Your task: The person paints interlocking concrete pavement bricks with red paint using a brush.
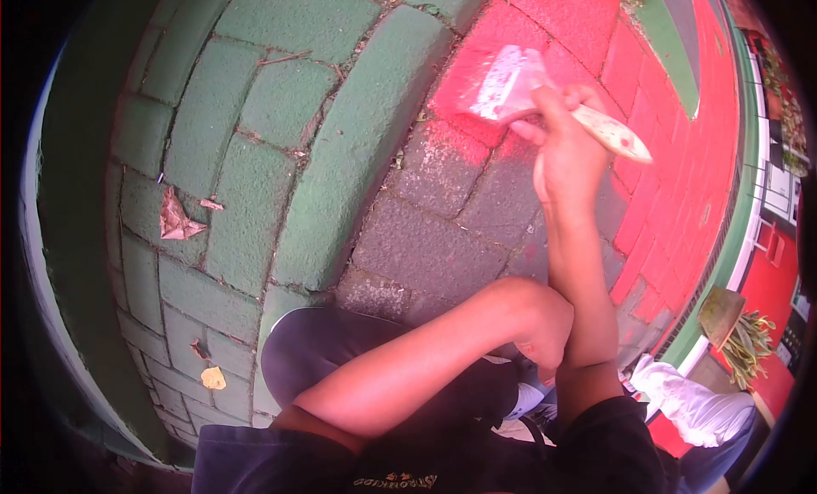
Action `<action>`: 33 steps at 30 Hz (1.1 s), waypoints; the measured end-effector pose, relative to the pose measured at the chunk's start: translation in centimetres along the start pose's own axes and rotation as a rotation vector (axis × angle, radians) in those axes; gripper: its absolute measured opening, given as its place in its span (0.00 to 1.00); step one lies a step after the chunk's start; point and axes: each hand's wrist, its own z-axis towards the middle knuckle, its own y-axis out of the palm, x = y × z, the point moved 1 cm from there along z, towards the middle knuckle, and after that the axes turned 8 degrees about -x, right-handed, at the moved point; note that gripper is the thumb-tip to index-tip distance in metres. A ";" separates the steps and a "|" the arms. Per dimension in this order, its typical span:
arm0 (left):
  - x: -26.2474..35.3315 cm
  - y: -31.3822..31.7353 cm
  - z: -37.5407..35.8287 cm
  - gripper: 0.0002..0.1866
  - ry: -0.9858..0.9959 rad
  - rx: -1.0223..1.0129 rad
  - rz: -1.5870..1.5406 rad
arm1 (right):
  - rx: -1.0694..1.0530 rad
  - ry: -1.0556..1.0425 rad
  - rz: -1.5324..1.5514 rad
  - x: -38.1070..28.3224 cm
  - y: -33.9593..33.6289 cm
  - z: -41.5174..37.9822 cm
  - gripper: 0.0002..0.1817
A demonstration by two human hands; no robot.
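Note:
My right hand [568, 141] is closed around a wide paintbrush [614, 131], its pale handle sticking out to the right past my fingers. The bristles, smeared whitish pink, rest against red-painted paving bricks [472, 73]. Just below the brush, the bare grey bricks [430, 243] carry a ragged edge of red paint. My left forearm crosses in front of my body. Against the inside of my right arm, my left hand [545, 324] is bent down with its fingers curled; what they hold, if anything, is hidden.
A raised green kerb [366, 145] borders the grey strip on the left, with green bricks beyond it. Dry leaves [179, 217] lie there. On the right stand a potted plant [749, 345] and a person in pale clothing [694, 400]. A green painted shape [668, 47] lies at upper right.

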 end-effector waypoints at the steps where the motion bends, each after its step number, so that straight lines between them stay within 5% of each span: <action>1: -0.1 0.0 0.0 0.12 -0.002 -0.012 0.005 | -0.003 0.018 -0.009 0.5 0.3 0.0 0.13; 5: -0.8 0.0 -0.2 0.12 0.019 0.018 -0.025 | 0.038 -0.019 -0.345 -0.6 -0.8 0.1 0.14; 19: -0.1 -0.9 -2.4 0.13 0.092 -0.002 -0.026 | 0.018 -0.104 -0.045 -0.4 1.3 0.9 0.13; 33: -1.2 -1.6 -4.5 0.15 0.137 0.114 -0.060 | 0.105 -0.085 -0.206 -0.6 -1.1 2.4 0.14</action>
